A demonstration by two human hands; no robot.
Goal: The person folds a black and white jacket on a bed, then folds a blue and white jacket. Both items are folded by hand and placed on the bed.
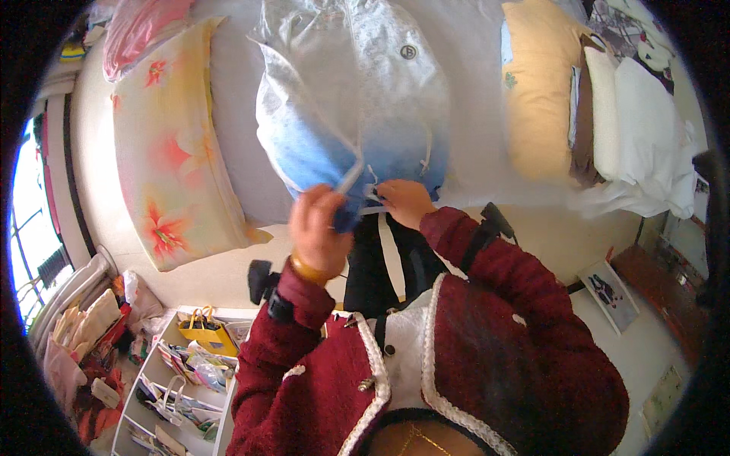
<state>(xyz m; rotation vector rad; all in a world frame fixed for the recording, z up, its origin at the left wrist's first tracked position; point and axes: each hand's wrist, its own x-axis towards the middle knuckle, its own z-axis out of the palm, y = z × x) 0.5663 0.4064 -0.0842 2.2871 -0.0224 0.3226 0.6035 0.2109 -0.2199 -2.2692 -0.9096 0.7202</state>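
Observation:
A jacket [393, 97] that fades from white to blue lies spread on a grey bed sheet [473, 114], its top end cut off by the picture's upper edge. It bears a round dark badge on its right side, and thin white cords hang near the hem. My left hand [322, 231] grips the lower corner of its left front panel [308, 154], lifted slightly towards me. At the hem of the right front panel, my right hand [408, 204] pinches the edge near the front opening. The fingertips of both hands are partly hidden.
To the left lies a floral pillow [171, 154] beside pink plastic-wrapped bedding [145, 34]. Right are a yellow pillow [536, 97] and folded white bedding [650, 125]. Below left stands a white shelf unit [225, 413] with a yellow bag [211, 336]; a picture board [610, 296] leans at lower right.

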